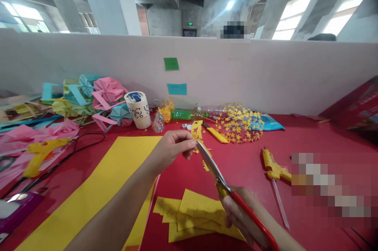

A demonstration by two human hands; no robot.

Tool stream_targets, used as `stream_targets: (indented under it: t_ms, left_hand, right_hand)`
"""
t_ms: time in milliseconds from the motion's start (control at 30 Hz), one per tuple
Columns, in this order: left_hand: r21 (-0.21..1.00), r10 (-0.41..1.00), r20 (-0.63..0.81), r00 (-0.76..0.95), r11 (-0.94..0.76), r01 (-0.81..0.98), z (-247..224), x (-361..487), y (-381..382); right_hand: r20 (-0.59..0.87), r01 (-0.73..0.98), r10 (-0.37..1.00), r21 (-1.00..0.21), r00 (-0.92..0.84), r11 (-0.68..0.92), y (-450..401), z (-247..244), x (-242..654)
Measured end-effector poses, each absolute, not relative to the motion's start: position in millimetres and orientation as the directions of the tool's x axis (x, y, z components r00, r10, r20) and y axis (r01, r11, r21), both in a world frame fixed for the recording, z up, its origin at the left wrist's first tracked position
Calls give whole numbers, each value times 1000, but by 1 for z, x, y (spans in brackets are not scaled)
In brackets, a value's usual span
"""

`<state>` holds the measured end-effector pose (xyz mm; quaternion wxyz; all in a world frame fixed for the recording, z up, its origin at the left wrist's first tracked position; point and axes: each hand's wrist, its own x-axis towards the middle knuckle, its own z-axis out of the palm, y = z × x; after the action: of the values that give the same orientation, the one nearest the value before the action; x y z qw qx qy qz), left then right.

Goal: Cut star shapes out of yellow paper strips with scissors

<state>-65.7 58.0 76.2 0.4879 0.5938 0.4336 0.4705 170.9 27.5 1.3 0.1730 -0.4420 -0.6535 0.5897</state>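
My right hand (238,209) grips a pair of scissors (213,166) with red handles. The blades point up and to the left, lying close together. A bit of yellow paper (221,190) shows beside the pivot, near my right fingers. My left hand (178,144) is pinched closed at the scissors' tip; whatever sits between its fingertips is too small to make out. Just behind those fingertips is a yellow paper strip (197,129) with star-shaped holes, and yellow scraps (206,165) lie on the red table. Several yellow paper pieces (197,211) with faint drawn marks overlap below my hands.
Large yellow sheets (97,188) cover the left side. Yellow glue guns lie left (41,156) and right (273,166). Farther back are a white cup (138,111), yellow paper stars (239,123), a yellow utility knife (217,134) and folded paper flowers (108,89). A white partition (206,69) stands behind.
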Motion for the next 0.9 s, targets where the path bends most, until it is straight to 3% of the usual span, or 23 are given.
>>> stream_targets:
  t_ms: [167, 333, 667, 900]
  left_hand:
    - [988, 974, 135, 182, -147, 53, 77, -66, 57]
    - [988, 975, 130, 178, -142, 55, 78, -66, 57]
    - [982, 973, 159, 167, -174, 79, 81, -63, 55]
    - [963, 963, 186, 195, -218, 158, 81, -57, 51]
  right_hand:
    - [-287, 348, 773, -933, -566, -91, 29, 3, 171]
    - [-361, 429, 749, -896, -556, -113, 32, 4, 170]
    - [-266, 346, 756, -937, -599, -55, 30, 0, 173]
    - [-335, 395, 741, -913, -582, -102, 28, 2, 175]
